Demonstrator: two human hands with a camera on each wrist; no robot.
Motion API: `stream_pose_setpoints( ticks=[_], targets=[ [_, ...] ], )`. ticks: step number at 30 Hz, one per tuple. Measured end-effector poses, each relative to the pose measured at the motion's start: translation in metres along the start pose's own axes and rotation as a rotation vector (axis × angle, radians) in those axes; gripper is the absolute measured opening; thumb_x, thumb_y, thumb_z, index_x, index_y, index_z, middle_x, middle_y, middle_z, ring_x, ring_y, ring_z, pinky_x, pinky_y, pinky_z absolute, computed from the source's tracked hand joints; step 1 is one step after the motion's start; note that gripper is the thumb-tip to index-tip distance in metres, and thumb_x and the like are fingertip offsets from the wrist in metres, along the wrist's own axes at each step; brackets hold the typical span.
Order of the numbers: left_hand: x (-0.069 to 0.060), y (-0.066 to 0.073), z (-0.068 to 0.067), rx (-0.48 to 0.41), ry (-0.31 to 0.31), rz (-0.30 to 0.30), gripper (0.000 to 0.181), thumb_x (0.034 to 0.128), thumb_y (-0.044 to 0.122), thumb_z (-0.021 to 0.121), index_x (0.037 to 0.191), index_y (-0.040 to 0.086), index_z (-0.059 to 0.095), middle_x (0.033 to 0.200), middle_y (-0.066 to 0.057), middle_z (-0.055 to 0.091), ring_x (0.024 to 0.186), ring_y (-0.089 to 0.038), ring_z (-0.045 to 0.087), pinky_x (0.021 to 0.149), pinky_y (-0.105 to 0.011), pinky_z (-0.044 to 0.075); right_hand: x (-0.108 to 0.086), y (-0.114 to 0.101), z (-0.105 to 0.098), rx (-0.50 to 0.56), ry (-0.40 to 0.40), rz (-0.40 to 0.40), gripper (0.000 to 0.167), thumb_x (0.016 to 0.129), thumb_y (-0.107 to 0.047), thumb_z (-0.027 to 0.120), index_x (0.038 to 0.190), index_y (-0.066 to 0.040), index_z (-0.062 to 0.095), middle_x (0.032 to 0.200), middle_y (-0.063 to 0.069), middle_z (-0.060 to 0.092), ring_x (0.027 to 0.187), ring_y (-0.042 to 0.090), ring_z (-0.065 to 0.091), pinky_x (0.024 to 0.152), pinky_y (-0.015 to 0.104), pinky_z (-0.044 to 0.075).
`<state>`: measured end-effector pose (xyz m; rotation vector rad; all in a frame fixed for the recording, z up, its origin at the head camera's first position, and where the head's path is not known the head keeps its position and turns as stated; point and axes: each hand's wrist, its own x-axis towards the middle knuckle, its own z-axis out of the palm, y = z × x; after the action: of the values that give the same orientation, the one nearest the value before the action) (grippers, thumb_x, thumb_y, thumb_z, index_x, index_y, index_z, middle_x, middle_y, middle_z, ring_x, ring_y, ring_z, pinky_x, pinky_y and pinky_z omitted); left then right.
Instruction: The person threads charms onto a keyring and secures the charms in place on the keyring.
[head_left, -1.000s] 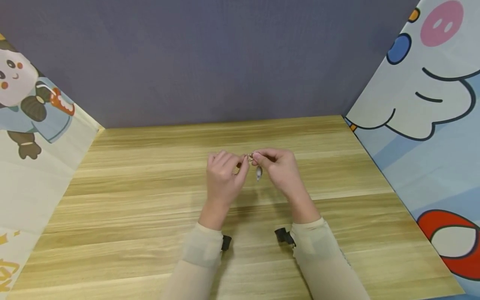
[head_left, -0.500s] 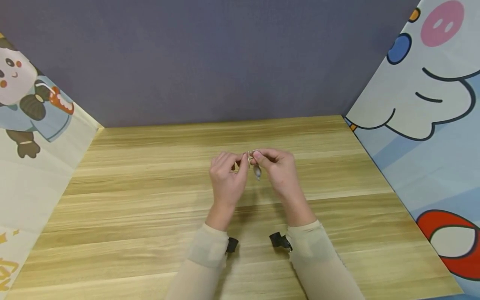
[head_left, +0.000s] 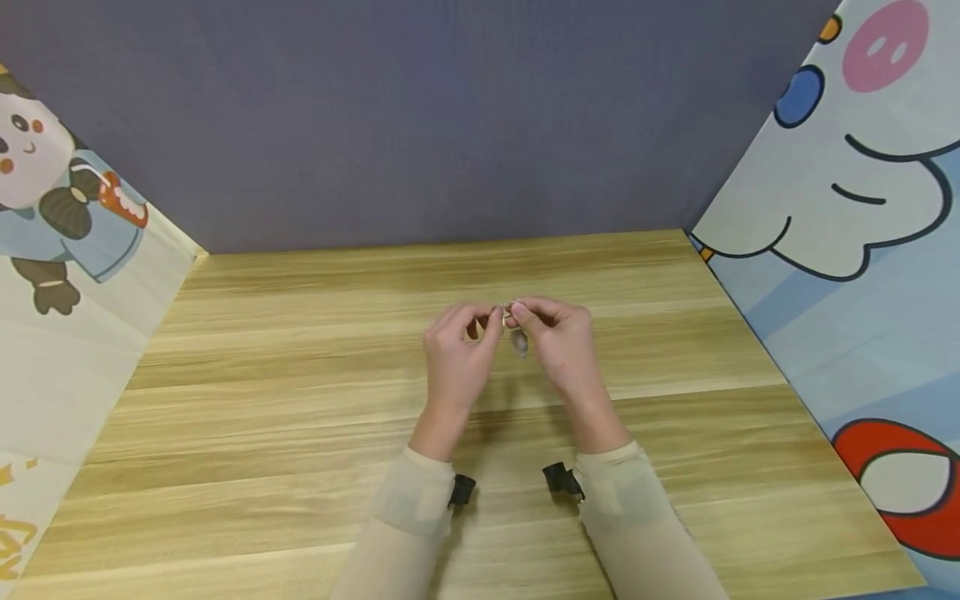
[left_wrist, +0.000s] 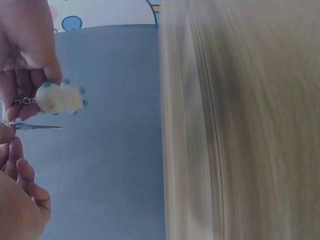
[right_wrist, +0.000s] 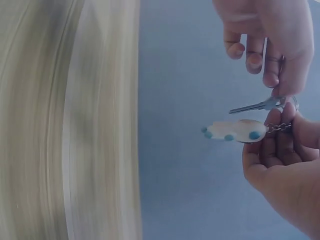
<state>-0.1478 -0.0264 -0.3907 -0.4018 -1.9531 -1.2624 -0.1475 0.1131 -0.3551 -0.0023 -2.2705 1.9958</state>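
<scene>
Above the middle of the table, both hands meet at a small key ring (right_wrist: 296, 103). My left hand (head_left: 459, 354) pinches the head of a silver key (right_wrist: 255, 107) at the ring between thumb and index finger; the other fingers are loosely bent. With thumb and fingers, my right hand (head_left: 558, 342) grips the ring and the top of a short metal chain (right_wrist: 278, 128). From that chain hangs a white figure charm (left_wrist: 59, 97) with blue spots. The key's blade points the same way as the charm, just beside it. Fingertips partly hide where key and ring join.
A wood-grain table (head_left: 262, 400) lies under the hands. Behind it stands a grey-blue partition (head_left: 450, 125), with cartoon-printed panels (head_left: 840, 242) at both sides. Black wrist mounts (head_left: 561, 479) sit on the inner side of each sleeve.
My left hand has shifted slightly right, closer to my right hand. The charm has swung and turned a little beneath the fingers. Both hands keep their hold.
</scene>
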Motion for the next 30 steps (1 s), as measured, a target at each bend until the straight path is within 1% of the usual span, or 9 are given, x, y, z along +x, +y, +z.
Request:
stream_pose_setpoints(
  ticks=[5, 8, 11, 14, 17, 20, 23, 26, 30],
  targets=[
    [0.001, -0.001, 0.000, 0.023, -0.051, 0.020, 0.006, 0.0936, 0.004, 0.075, 0.091, -0.001, 0.077, 0.079, -0.012, 0.074, 0.065, -0.024, 0.060, 0.060, -0.024, 0.047, 0.001, 0.002, -0.003, -0.084, -0.012, -0.044, 0.018, 0.104, -0.012, 0.070, 0.108, 0.001, 0.081, 0.090, 0.015, 0.079, 0.067, 0.018, 0.065, 0.062, 0.024, 0.052],
    [0.002, 0.000, 0.000, 0.050, -0.061, 0.052, 0.006, 0.0938, 0.004, 0.075, 0.092, -0.001, 0.078, 0.081, -0.012, 0.075, 0.065, -0.023, 0.060, 0.059, -0.029, 0.050, 0.001, 0.001, -0.004, -0.145, 0.001, -0.080, 0.019, 0.104, -0.013, 0.070, 0.108, 0.001, 0.082, 0.094, 0.019, 0.080, 0.073, 0.021, 0.071, 0.064, 0.022, 0.053],
    [0.004, 0.002, -0.001, 0.059, -0.083, 0.065, 0.008, 0.0956, 0.005, 0.074, 0.094, -0.002, 0.078, 0.082, -0.013, 0.076, 0.065, -0.024, 0.061, 0.058, -0.034, 0.052, 0.000, -0.001, -0.004, -0.223, 0.029, -0.139, 0.018, 0.103, -0.013, 0.071, 0.107, -0.001, 0.083, 0.095, 0.018, 0.081, 0.088, 0.025, 0.078, 0.072, 0.022, 0.057],
    [0.006, 0.003, -0.003, 0.036, -0.125, 0.043, 0.011, 0.0986, 0.007, 0.073, 0.095, -0.002, 0.079, 0.084, -0.013, 0.077, 0.066, -0.024, 0.061, 0.059, -0.033, 0.051, 0.000, -0.001, -0.004, -0.276, 0.048, -0.218, 0.016, 0.102, -0.011, 0.071, 0.105, -0.001, 0.083, 0.094, 0.017, 0.082, 0.091, 0.028, 0.079, 0.076, 0.024, 0.057],
    [0.008, 0.002, -0.006, -0.054, -0.203, -0.070, 0.014, 0.1017, 0.011, 0.071, 0.099, -0.002, 0.077, 0.087, -0.014, 0.076, 0.070, -0.021, 0.061, 0.062, -0.027, 0.048, 0.000, 0.001, -0.005, -0.305, 0.058, -0.314, 0.014, 0.101, -0.007, 0.071, 0.103, 0.001, 0.083, 0.093, 0.018, 0.081, 0.079, 0.030, 0.076, 0.071, 0.023, 0.055],
    [0.011, 0.002, -0.009, -0.193, -0.300, -0.281, 0.019, 0.1049, 0.016, 0.068, 0.106, -0.001, 0.076, 0.093, -0.017, 0.076, 0.077, -0.020, 0.061, 0.067, -0.022, 0.047, 0.000, 0.003, -0.004, -0.349, 0.065, -0.431, 0.013, 0.100, -0.003, 0.072, 0.103, 0.003, 0.082, 0.092, 0.018, 0.081, 0.064, 0.030, 0.070, 0.068, 0.026, 0.056],
    [0.014, 0.003, -0.014, -0.337, -0.360, -0.485, 0.022, 0.1065, 0.020, 0.066, 0.112, 0.000, 0.074, 0.103, -0.022, 0.074, 0.087, -0.024, 0.064, 0.074, -0.023, 0.051, 0.000, 0.004, -0.004, -0.400, 0.069, -0.541, 0.011, 0.099, -0.002, 0.072, 0.101, 0.004, 0.082, 0.093, 0.017, 0.081, 0.067, 0.026, 0.072, 0.073, 0.034, 0.061],
    [0.018, 0.004, -0.018, -0.440, -0.380, -0.589, 0.021, 0.1066, 0.019, 0.066, 0.112, 0.000, 0.073, 0.105, -0.016, 0.071, 0.093, -0.026, 0.063, 0.080, -0.027, 0.052, 0.000, 0.005, -0.003, -0.421, 0.066, -0.613, 0.011, 0.099, -0.001, 0.073, 0.101, 0.005, 0.082, 0.092, 0.017, 0.081, 0.069, 0.024, 0.072, 0.074, 0.040, 0.063],
    [0.021, 0.003, -0.020, -0.560, -0.373, -0.662, 0.011, 0.1051, 0.010, 0.066, 0.105, 0.000, 0.071, 0.096, 0.000, 0.067, 0.089, -0.016, 0.058, 0.080, -0.026, 0.049, -0.001, 0.004, -0.003, -0.406, 0.051, -0.623, 0.011, 0.099, -0.001, 0.073, 0.103, 0.004, 0.082, 0.091, 0.016, 0.080, 0.064, 0.020, 0.070, 0.068, 0.033, 0.061]
  ],
)
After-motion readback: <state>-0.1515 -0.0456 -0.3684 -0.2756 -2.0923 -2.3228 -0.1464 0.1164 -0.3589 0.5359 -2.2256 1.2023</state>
